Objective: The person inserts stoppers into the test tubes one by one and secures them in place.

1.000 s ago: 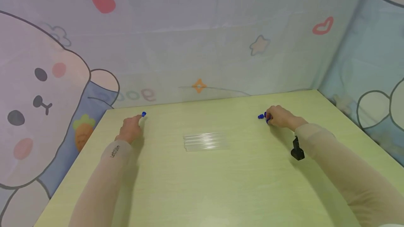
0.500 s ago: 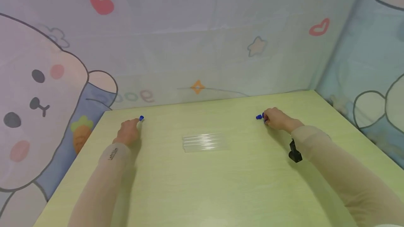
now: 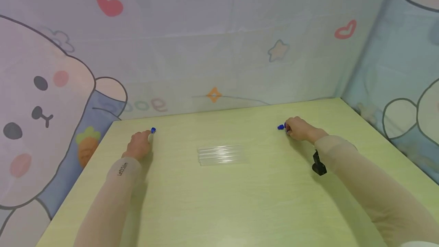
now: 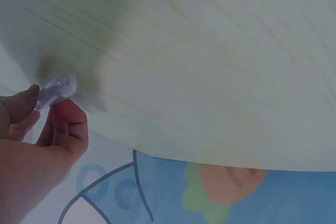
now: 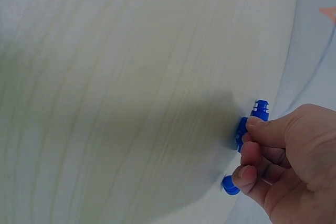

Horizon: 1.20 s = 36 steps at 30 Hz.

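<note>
In the head view my left hand (image 3: 138,145) is over the table's far left, pinching a small clear tube with a blue cap (image 3: 153,129). The left wrist view shows the tube's clear rounded end (image 4: 64,84) between the thumb and fingers of my left hand (image 4: 44,135). On the far right, my right hand (image 3: 300,129) is bent over several small blue caps, with one blue cap (image 3: 281,127) just left of it. In the right wrist view, my right hand (image 5: 294,156) pinches at a blue cap (image 5: 242,129); another (image 5: 260,109) touches the thumb tip, and a third (image 5: 230,185) lies by the lower fingers.
A row of several clear tubes (image 3: 221,155) lies mid-table between the hands. The pale wooden table (image 3: 219,209) ends at a printed cloth (image 3: 192,60) behind it. A black device (image 3: 319,166) hangs beneath the right sleeve.
The blue-capped tube in my left hand has dropped slightly toward the table. My right hand stays at the blue caps, its fingers covering more of them. The head view has shifted slightly.
</note>
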Each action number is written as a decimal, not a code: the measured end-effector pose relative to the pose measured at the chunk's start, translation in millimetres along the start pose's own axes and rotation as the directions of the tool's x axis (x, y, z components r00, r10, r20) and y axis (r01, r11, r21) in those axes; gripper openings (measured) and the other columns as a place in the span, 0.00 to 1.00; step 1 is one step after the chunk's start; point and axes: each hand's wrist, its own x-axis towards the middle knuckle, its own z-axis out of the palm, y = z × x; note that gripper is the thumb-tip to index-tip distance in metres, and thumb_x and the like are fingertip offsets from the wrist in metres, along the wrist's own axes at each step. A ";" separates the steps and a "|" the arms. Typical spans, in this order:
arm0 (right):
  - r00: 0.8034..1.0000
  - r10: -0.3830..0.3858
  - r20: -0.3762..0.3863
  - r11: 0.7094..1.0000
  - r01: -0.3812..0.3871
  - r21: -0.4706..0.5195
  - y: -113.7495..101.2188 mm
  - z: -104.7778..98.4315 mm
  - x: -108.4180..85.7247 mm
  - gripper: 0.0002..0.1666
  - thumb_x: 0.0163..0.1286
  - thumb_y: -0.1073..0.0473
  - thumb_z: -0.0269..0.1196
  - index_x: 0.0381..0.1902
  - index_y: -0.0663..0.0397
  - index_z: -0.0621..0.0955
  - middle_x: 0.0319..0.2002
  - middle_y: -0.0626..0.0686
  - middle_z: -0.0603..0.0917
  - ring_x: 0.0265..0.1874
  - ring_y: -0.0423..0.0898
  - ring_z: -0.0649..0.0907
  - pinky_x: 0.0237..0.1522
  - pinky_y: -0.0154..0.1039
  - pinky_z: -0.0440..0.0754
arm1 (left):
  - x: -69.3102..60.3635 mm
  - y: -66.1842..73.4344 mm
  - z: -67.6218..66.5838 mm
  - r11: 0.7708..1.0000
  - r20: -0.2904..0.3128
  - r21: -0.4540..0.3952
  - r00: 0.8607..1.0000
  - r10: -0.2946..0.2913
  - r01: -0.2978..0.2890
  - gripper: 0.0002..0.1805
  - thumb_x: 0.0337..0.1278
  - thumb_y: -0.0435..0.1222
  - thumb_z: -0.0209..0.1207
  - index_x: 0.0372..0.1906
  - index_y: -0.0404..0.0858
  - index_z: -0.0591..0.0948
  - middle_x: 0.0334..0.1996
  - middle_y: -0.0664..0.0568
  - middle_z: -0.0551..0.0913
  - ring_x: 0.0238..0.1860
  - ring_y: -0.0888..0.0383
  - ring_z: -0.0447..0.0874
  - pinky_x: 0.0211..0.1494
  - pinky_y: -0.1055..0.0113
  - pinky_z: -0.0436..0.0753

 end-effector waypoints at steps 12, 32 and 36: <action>1.000 -0.025 -0.017 1.000 0.025 -0.012 1.7 -0.4 1.8 0.04 0.63 0.73 0.56 0.30 0.67 0.78 0.29 0.59 0.80 0.27 0.48 0.74 0.33 0.40 0.74 | -0.7 4.4 -2.7 1.000 0.006 0.031 1.000 0.005 -0.005 0.28 0.61 0.28 0.44 0.68 0.28 0.62 0.58 0.21 0.65 0.60 0.25 0.62 0.56 0.31 0.69; 1.000 0.004 -0.007 1.000 -0.004 -0.004 -2.7 -1.2 0.0 0.04 0.64 0.73 0.56 0.30 0.68 0.79 0.30 0.60 0.81 0.27 0.48 0.74 0.34 0.41 0.75 | 14.8 77.4 4.9 0.970 -0.094 0.073 0.966 0.240 -0.234 0.22 0.66 0.31 0.51 0.64 0.32 0.71 0.54 0.32 0.75 0.55 0.32 0.69 0.51 0.37 0.72; 1.000 0.009 -0.011 1.000 -0.010 -0.005 -3.2 -2.4 0.2 0.04 0.63 0.73 0.57 0.30 0.68 0.79 0.29 0.60 0.81 0.27 0.48 0.75 0.34 0.41 0.75 | 17.9 98.0 7.7 0.951 -0.087 0.076 0.949 0.304 -0.298 0.19 0.66 0.32 0.52 0.61 0.34 0.74 0.49 0.35 0.78 0.52 0.36 0.72 0.49 0.42 0.74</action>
